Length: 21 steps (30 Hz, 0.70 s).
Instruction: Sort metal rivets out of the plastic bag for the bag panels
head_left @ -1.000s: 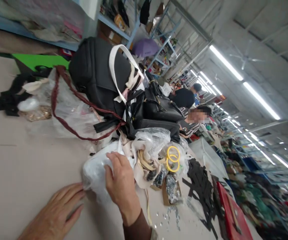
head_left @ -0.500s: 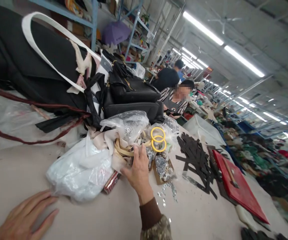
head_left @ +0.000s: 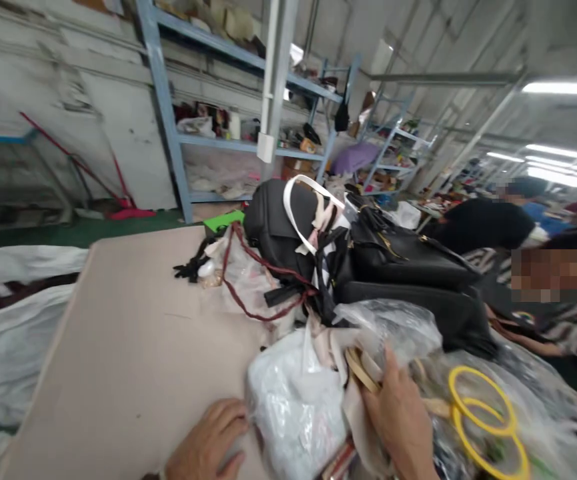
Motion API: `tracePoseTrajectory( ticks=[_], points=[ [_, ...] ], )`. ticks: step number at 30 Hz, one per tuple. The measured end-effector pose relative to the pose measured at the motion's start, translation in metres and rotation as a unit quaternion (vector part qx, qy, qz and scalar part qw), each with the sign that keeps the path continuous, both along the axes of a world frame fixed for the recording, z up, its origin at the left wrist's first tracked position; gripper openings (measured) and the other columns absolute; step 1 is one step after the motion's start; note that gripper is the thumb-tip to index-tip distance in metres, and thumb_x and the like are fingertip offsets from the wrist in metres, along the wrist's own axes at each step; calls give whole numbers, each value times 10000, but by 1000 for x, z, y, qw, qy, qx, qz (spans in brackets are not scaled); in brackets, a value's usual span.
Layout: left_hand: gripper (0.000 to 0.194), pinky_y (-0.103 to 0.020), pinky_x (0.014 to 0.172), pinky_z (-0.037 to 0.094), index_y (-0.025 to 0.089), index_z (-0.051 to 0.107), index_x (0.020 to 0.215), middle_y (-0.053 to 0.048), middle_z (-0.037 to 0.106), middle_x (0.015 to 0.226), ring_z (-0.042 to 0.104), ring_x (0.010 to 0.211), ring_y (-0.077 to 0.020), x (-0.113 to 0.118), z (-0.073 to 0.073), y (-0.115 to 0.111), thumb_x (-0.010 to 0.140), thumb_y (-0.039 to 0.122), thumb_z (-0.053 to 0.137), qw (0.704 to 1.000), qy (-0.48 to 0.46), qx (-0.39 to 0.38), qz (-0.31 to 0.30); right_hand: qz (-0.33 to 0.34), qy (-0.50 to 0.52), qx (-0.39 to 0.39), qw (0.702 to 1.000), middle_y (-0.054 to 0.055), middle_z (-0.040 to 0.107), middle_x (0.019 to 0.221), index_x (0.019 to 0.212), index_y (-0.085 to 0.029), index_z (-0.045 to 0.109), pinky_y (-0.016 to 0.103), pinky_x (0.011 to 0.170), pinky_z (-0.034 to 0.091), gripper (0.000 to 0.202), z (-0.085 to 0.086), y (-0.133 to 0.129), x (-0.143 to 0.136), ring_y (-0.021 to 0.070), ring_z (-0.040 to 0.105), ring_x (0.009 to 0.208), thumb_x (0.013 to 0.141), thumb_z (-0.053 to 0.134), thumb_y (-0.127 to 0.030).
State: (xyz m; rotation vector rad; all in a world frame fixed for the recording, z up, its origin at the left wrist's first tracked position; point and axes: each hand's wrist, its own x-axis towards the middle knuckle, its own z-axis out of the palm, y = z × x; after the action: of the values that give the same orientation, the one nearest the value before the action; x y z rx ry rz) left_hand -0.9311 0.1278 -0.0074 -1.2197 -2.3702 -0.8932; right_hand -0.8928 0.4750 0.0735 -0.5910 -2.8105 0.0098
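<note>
My left hand (head_left: 208, 440) rests on the tabletop beside a white plastic bag (head_left: 298, 400), fingers lightly bent and apart, holding nothing. Amid the pile, my right hand (head_left: 403, 413) reaches in from below with its index finger stretched out and its thumb apart. It touches or nearly touches a coil of tan straps (head_left: 361, 370); its other fingers are partly hidden. Pale fabric (head_left: 363, 427) hangs just left of that hand. A clear plastic bag (head_left: 393, 323) lies beyond it. To its right are two yellow rings (head_left: 483, 400), overlapping on crumpled plastic.
Black bags (head_left: 408, 280) are stacked behind the pile, near a white handle (head_left: 288, 200) and dark red cord (head_left: 228, 267). Blue shelves (head_left: 253, 143) stand at the back. A co-worker in striped sleeves (head_left: 573, 327) sits across the table (head_left: 133, 347) on the right.
The view has swung left and moved closer, so the pile appears further right. My left hand now sits close against the white bag. My right hand remains at the tan straps.
</note>
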Motion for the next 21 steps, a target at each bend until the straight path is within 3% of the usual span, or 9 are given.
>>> tracePoseTrajectory(
  ticks=[3,7,11,14,17,21],
  points=[
    [174,-331,954,551,199,591,990,-83,693,1063,624,1038,-214,-3,-4,-5,821,179,556,1000,-12,-23,-18,21,-16,50,998,225,620,1138,1508,-42,268,497,834,523,659,-16,13,-2,399,665,954,934,423,-326],
    [124,-297,933,554,221,597,947,-44,709,1015,632,987,-193,-8,-8,-10,894,333,601,999,-5,-40,-24,10,-56,-23,998,244,627,1237,1423,-44,402,478,848,530,583,-23,27,-6,378,676,1047,910,305,-303],
    [177,-345,976,539,195,606,1016,-82,703,1093,627,1056,-219,-2,-2,-8,841,181,585,999,-31,-23,-18,21,2,-117,993,229,718,986,1035,-124,660,461,744,506,395,0,25,-11,373,707,840,833,369,-299],
    [325,-351,1004,521,216,614,1134,-69,685,1191,607,1135,-215,1,1,-9,828,114,578,999,-14,-45,-1,-7,-2,-118,993,136,703,810,829,-172,676,379,682,466,243,22,29,-16,300,676,769,841,460,-282],
    [282,-355,1004,517,232,629,1142,-47,681,1197,607,1137,-211,-7,-11,-11,862,195,627,999,4,-52,-1,-47,2,-129,991,21,672,743,851,-170,683,311,656,467,136,32,54,-24,202,640,713,889,581,-251],
    [215,-365,1004,524,246,664,1093,-20,693,1188,624,1129,-205,-12,-31,-12,884,267,619,998,-15,-64,-1,-81,45,-155,984,-18,655,746,920,-151,689,308,679,513,181,40,93,-31,172,636,697,952,657,-326]
  ],
)
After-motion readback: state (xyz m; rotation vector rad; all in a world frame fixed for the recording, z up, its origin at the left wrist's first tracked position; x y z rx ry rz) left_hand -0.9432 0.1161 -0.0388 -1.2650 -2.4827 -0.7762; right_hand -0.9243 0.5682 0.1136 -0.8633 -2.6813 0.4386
